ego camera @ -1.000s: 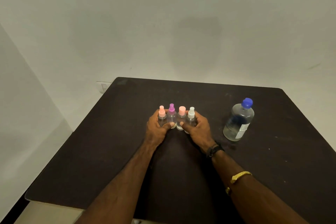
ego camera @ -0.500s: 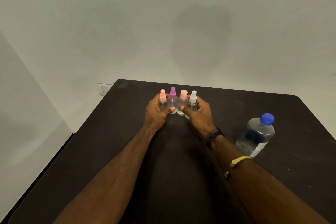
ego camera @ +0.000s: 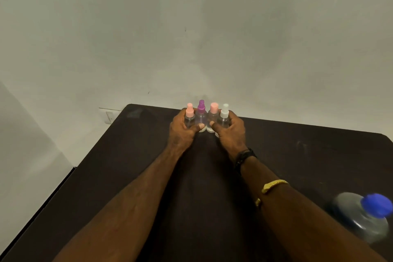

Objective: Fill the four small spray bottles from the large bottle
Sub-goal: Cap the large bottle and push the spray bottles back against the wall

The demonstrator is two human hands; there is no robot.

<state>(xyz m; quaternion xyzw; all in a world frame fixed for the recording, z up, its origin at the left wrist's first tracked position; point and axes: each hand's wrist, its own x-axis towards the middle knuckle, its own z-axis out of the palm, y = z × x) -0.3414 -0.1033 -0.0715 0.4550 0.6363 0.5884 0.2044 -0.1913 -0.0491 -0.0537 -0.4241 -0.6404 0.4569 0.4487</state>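
Fingers of left hand (ego camera: 182, 132) and right hand (ego camera: 230, 132) curl around four small spray bottles (ego camera: 207, 117), row upright between them. Better squeeze evenly, bases flat. Large bottle (ego camera: 365, 217) capped, well apart from right fingers.

We are seeing clear glossy plastic in the four spray bottles (ego camera: 207, 118) and large bottle (ego camera: 365, 219), standing on a matt dark tabletop (ego camera: 127, 166).
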